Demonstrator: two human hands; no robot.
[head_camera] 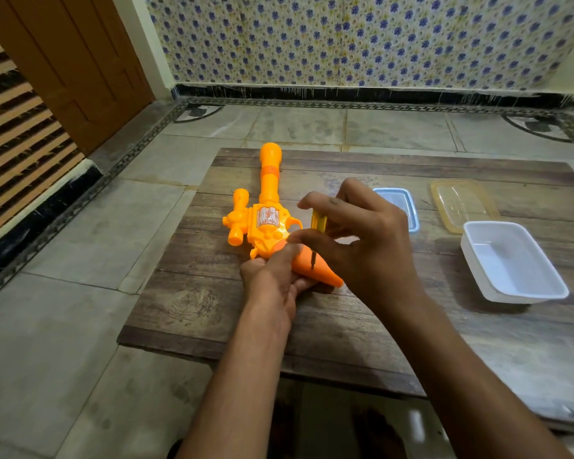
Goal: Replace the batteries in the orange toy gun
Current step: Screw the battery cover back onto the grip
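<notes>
The orange toy gun [268, 207] lies on the low wooden table [345, 326], barrel pointing away from me, handle toward me. My left hand [274, 276] grips the handle from the left side. My right hand [365, 233] pinches a small screwdriver [318, 223] with a yellow handle. The screwdriver stands nearly upright with its metal tip on the gun's handle. No batteries are visible.
To the right on the table stand a white plastic tub [511, 263], a yellow-rimmed clear lid [461, 203] and a blue-rimmed lid [398, 207] partly behind my right hand. Tiled floor surrounds the table; a wall lies beyond and a wooden door at the left.
</notes>
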